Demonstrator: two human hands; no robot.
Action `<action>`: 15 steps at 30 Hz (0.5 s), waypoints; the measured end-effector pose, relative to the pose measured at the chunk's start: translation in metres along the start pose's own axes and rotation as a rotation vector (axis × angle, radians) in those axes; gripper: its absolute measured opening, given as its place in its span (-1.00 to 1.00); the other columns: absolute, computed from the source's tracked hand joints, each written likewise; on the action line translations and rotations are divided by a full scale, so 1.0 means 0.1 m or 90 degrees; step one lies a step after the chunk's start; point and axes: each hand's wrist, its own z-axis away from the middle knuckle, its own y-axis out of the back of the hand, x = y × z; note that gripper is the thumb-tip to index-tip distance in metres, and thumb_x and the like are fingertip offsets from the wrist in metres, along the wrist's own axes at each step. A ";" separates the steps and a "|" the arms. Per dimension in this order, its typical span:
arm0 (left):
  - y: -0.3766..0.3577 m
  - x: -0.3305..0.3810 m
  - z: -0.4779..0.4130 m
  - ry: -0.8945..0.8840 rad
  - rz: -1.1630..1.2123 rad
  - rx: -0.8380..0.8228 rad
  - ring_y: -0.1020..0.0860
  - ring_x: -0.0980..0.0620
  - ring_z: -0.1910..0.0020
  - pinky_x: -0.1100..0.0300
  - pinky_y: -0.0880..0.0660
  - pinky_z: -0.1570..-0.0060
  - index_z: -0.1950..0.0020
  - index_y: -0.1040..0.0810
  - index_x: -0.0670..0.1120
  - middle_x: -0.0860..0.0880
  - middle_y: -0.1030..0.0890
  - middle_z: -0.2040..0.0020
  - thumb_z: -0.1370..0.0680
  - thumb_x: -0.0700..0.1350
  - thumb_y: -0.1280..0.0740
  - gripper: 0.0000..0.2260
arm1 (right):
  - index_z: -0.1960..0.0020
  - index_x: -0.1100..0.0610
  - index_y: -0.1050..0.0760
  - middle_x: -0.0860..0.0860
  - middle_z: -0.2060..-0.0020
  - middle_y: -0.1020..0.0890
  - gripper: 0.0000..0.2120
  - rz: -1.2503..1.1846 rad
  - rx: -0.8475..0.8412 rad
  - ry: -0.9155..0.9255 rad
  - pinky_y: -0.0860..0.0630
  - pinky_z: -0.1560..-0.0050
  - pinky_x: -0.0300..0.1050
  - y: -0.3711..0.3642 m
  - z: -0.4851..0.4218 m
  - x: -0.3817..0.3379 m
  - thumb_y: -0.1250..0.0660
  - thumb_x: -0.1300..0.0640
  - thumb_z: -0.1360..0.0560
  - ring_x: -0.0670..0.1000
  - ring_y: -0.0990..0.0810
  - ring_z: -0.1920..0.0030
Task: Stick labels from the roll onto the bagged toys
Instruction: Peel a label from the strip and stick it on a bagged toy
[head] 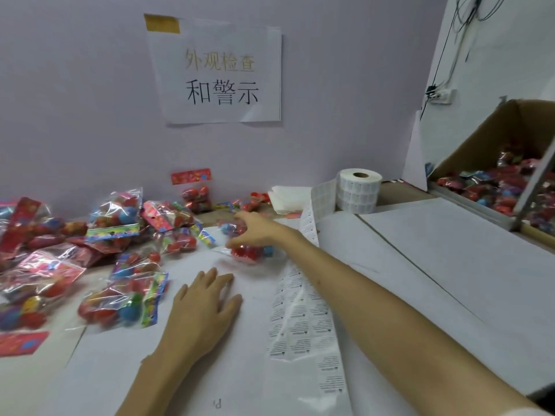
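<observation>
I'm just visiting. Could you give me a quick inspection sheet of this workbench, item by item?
Surface: table covered in white paper sheets.
Job's things: label roll standing at the back, its label strip trailing toward the person; bagged toys piled at left.
Clutter: folded white sheets beside the roll; loose red card at near left.
Hands: left hand flat on the paper; right hand grips one bagged toy.
Cables: dark wires hang near a wall socket, upper right.
Surroundings: cardboard box of more toys at right; paper sign on wall.
</observation>
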 end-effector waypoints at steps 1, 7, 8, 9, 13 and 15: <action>0.00 0.01 0.00 0.003 -0.001 -0.010 -0.02 0.02 -0.65 0.00 0.01 -0.59 -0.61 -0.23 0.14 0.03 -0.11 -0.67 -0.69 0.19 -0.11 -0.52 | -0.47 0.15 -0.36 0.15 -0.39 -0.44 -0.32 0.005 0.020 -0.003 -0.48 -0.20 -0.03 -0.08 -0.03 0.01 -0.52 -0.04 -0.46 0.14 -0.51 -0.28; 0.04 0.05 0.01 0.005 -0.001 -0.011 0.00 0.01 -0.66 0.01 0.03 -0.58 -0.61 -0.22 0.14 0.03 -0.09 -0.67 -0.69 0.17 -0.11 -0.52 | -0.03 0.07 -0.53 0.01 0.00 -0.58 -0.77 -0.041 0.193 -0.035 -0.46 0.15 -0.10 -0.25 -0.01 0.00 -0.49 0.10 -0.42 0.04 -0.57 0.02; 0.04 0.06 0.01 0.005 -0.005 -0.009 -0.01 0.01 -0.65 0.01 0.02 -0.58 -0.61 -0.23 0.13 0.03 -0.11 -0.67 -0.69 0.17 -0.11 -0.53 | 0.01 0.06 -0.54 -0.02 0.06 -0.61 -0.81 -0.056 0.198 -0.045 -0.46 0.18 -0.12 -0.24 0.00 0.00 -0.49 0.13 -0.41 0.02 -0.58 0.05; 0.04 0.07 0.00 0.005 -0.008 -0.005 -0.03 0.00 -0.65 0.01 0.01 -0.57 -0.60 -0.24 0.12 0.04 -0.14 -0.66 -0.69 0.16 -0.11 -0.53 | 0.06 0.04 -0.55 -0.05 0.13 -0.61 -0.83 -0.079 0.205 -0.054 -0.46 0.20 -0.14 -0.22 0.02 0.00 -0.49 0.14 -0.41 0.00 -0.59 0.08; 0.06 0.11 0.00 0.016 0.007 -0.009 -0.06 -0.02 -0.64 -0.04 0.01 -0.58 -0.58 -0.26 0.11 0.03 -0.16 -0.65 -0.69 0.15 -0.12 -0.55 | 0.20 0.02 -0.55 -0.11 0.28 -0.61 -0.80 -0.240 0.236 -0.078 -0.44 0.25 -0.21 -0.15 0.17 0.01 -0.53 0.24 -0.35 -0.13 -0.56 0.21; 0.07 0.12 0.00 0.017 0.020 0.004 -0.10 -0.02 -0.63 -0.05 -0.02 -0.58 -0.54 -0.31 0.10 0.03 -0.22 -0.63 -0.68 0.13 -0.15 -0.57 | 0.22 0.06 -0.56 -0.08 0.34 -0.61 -0.79 -0.346 0.243 -0.097 -0.51 0.17 -0.17 -0.10 0.27 0.04 -0.51 0.32 -0.34 -0.07 -0.59 0.24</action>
